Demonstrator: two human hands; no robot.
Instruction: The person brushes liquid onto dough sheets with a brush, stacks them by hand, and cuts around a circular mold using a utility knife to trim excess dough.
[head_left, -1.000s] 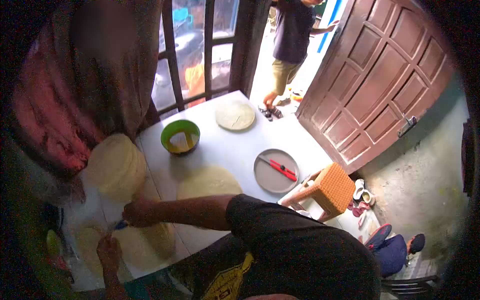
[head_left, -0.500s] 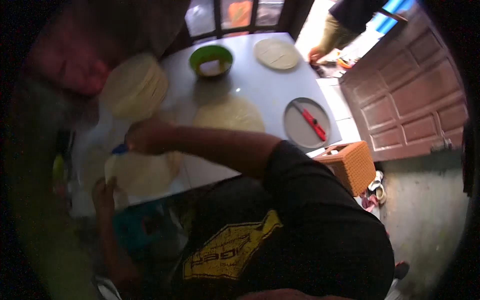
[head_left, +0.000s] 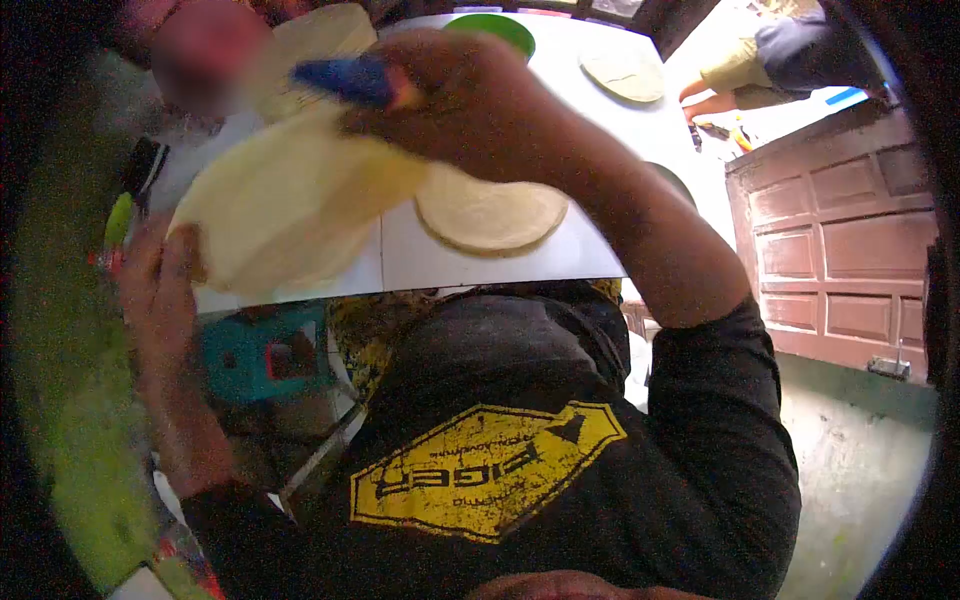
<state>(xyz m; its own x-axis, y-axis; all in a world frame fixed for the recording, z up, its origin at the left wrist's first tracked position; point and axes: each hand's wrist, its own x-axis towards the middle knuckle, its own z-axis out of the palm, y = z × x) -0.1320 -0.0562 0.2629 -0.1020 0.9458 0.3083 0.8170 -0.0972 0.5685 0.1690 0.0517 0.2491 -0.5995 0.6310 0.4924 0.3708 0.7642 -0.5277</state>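
A thin, round, pale dough sheet [head_left: 280, 200] is lifted between my two hands over the near left of the table. My left hand [head_left: 165, 265] grips its left edge, fingers closed on it. At the sheet's far right edge is my right hand [head_left: 460, 105], closed around a blue tool [head_left: 345, 82] whose kind is blurred. Whether those fingers also pinch the sheet cannot be made out. Beyond it lies a stack of similar sheets [head_left: 310, 50]. One more round sheet [head_left: 490, 215] rests flat beneath my right forearm.
At the back of the white table [head_left: 590, 240] are a green bowl [head_left: 510, 35] and another round sheet [head_left: 622, 72]. A person [head_left: 205, 60] is at the far left; another person's arm [head_left: 725, 75] shows near the doorway. A teal stool [head_left: 235, 375] stands below the table.
The sheet has been raised off the table towards the camera. My right hand has moved up and to the right with the blue tool; my left hand has moved up and left. The view has shifted.
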